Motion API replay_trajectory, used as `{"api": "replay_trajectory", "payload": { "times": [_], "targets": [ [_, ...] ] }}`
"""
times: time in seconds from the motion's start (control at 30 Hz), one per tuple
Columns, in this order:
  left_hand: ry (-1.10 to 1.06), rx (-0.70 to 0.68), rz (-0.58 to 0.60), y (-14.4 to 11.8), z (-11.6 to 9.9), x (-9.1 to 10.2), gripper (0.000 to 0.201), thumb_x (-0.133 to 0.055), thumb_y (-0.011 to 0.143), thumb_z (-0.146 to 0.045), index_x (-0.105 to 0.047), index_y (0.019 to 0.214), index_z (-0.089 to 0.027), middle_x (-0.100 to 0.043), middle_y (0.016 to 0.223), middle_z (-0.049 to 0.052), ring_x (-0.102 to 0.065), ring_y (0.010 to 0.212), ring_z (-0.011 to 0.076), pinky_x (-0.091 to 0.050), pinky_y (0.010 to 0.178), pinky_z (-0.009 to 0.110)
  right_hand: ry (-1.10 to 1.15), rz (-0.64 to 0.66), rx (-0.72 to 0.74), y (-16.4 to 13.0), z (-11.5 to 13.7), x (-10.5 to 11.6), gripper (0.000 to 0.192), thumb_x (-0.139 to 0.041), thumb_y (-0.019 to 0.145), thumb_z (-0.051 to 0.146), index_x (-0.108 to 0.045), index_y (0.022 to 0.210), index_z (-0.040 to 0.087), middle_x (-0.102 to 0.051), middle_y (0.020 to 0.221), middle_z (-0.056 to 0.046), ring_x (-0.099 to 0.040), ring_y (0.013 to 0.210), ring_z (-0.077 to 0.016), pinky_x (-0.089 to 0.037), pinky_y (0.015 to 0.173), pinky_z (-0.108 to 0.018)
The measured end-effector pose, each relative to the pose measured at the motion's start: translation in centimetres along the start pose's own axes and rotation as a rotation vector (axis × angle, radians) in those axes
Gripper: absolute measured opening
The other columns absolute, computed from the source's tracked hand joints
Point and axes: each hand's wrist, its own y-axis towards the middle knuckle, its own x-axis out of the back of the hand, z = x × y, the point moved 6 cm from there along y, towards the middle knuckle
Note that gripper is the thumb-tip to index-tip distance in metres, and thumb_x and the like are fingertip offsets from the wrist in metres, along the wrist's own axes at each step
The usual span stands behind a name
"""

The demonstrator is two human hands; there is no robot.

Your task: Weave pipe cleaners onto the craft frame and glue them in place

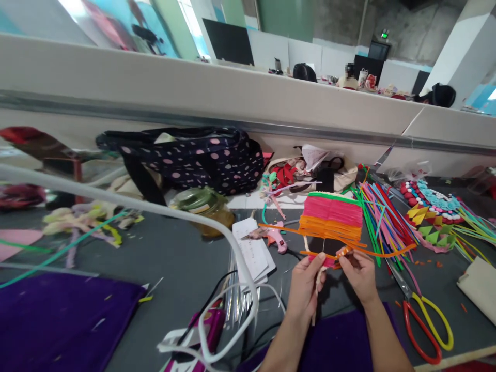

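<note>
A square panel (332, 219) wrapped in green, pink and orange pipe cleaners stands tilted above the grey desk (174, 258). My left hand (306, 284) grips its lower left edge. My right hand (358, 271) pinches an orange pipe cleaner (387, 253) against the panel's lower edge; its loose end trails to the right. A second orange strand sticks out to the left of the panel.
Red and yellow scissors (424, 323) lie right of my hands. A pink glue gun (273, 236) and white paper (253, 253) lie left of the panel. Loose pipe cleaners (382, 217), a polka-dot bag (194, 157), a jar (203, 204), purple cloth (58, 315) and white cable (232, 243) crowd the desk.
</note>
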Motion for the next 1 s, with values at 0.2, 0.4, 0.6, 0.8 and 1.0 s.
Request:
{"api": "replay_trajectory", "payload": {
  "times": [0.2,0.4,0.6,0.8,1.0],
  "targets": [
    [0.025,0.011,-0.021,0.1,0.0,0.4,0.038,-0.08,0.052,-0.042,-0.056,0.062,-0.014,-0.05,0.04,-0.007,-0.037,0.029,0.0023,-0.021,0.028,0.013,0.009,0.032,-0.018,0.2,-0.2,-0.1,0.014,-0.062,0.079,0.028,-0.071,0.086,0.019,-0.069,0.081,-0.005,-0.064,0.072,-0.0178,-0.053,0.07,-0.031],
    [0.046,0.1,0.07,0.6,0.7,0.3,0.038,-0.078,0.057,-0.043,-0.052,0.06,-0.016,-0.046,0.036,-0.008,-0.03,0.025,0.0013,-0.018,0.027,0.014,-0.024,0.057,-0.038,0.2,-1.6,0.2,0.013,-0.063,0.079,0.027,-0.072,0.085,0.022,-0.07,0.083,-0.004,-0.065,0.077,-0.0189,-0.052,0.074,-0.031],
    [0.055,0.2,0.144,0.6,1.2,0.3,0.038,-0.076,0.06,-0.045,-0.05,0.059,-0.017,-0.042,0.033,-0.008,-0.027,0.025,0.0016,-0.017,0.027,0.014,-0.17,0.102,0.076,0.6,0.2,0.3,0.014,-0.061,0.079,0.021,-0.073,0.083,0.027,-0.07,0.082,-0.002,-0.064,0.074,-0.0172,-0.051,0.073,-0.029],
    [0.044,0.236,0.145,0.3,1.7,0.3,0.038,-0.078,0.058,-0.044,-0.053,0.06,-0.016,-0.042,0.033,-0.008,-0.028,0.025,0.0017,-0.019,0.027,0.014,-0.103,0.164,0.095,0.8,1.8,0.5,0.016,-0.057,0.081,0.022,-0.073,0.084,0.026,-0.069,0.083,-0.002,-0.064,0.08,-0.0184,-0.051,0.076,-0.03],
    [0.041,-0.039,-0.096,0.5,0.5,1.1,0.036,-0.082,0.052,-0.037,-0.059,0.064,-0.013,-0.053,0.042,-0.006,-0.041,0.032,0.0036,-0.027,0.03,0.013,0.077,0.147,-0.185,1.4,-1.4,0.4,0.026,-0.061,0.081,0.039,-0.072,0.095,0.02,-0.07,0.086,-0.004,-0.064,0.079,-0.0176,-0.051,0.071,-0.028]
  ]
}}
